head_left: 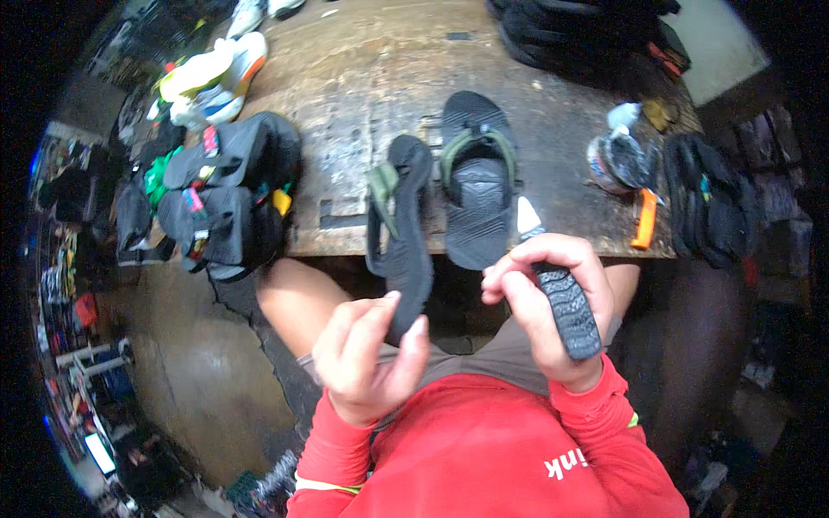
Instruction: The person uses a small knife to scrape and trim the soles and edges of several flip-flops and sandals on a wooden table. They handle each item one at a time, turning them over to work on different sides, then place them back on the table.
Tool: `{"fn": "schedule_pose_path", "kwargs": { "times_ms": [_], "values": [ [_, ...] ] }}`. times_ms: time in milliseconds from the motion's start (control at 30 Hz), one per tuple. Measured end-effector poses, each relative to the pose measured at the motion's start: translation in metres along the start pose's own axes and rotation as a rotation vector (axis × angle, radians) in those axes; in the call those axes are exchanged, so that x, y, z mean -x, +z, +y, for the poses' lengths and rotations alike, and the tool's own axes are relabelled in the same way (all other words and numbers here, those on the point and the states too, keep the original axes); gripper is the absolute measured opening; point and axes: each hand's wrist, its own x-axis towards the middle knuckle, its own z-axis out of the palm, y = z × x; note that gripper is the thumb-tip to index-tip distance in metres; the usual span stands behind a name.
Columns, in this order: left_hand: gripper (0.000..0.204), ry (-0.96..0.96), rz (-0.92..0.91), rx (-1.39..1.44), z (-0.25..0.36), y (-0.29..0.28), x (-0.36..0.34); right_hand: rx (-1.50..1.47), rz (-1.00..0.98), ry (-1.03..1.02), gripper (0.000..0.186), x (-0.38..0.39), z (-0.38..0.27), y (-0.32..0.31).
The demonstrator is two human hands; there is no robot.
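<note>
My left hand (367, 350) pinches the near end of a black sandal (413, 233) with a green strap. This sandal is tipped on its side and reaches past the table's front edge. Its mate, a second black sandal (477, 207) with a green strap, lies flat on the table just right of it, footbed up. In my right hand (557, 302) is a knife (567, 311) with a black textured handle; its short pale blade (528, 216) points away from me above the table's edge. The knife and the tilted sandal are apart.
Stacked black sandals (229, 186) stand at the left, with pale sneakers (220, 82) behind. An open, smeared glue can (620, 162), an orange-handled tool (644, 219) and more black sandals (708, 198) are at the right. Dark footwear (579, 34) sits at the back of the worn wooden table (363, 82).
</note>
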Motion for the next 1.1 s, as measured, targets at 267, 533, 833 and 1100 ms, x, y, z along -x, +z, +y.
{"fn": "schedule_pose_path", "kwargs": {
  "times_ms": [267, 533, 833, 1100],
  "values": [
    [0.035, -0.054, -0.065, -0.003, 0.005, 0.004, 0.021, 0.076, -0.106, 0.202, 0.022, 0.039, 0.036, -0.001],
    [0.036, -0.166, -0.062, -0.012, 0.003, 0.003, 0.034, 0.108, -0.193, 0.191, 0.024, 0.034, 0.037, 0.004],
    [0.047, -0.240, -0.075, -0.090, -0.010, 0.005, 0.037, 0.147, -0.101, 0.197, 0.021, 0.033, 0.044, -0.005],
    [0.058, -0.278, -0.132, 0.007, -0.027, 0.001, 0.042, 0.133, 0.028, 0.197, 0.020, 0.024, 0.056, -0.030]
  ]
}}
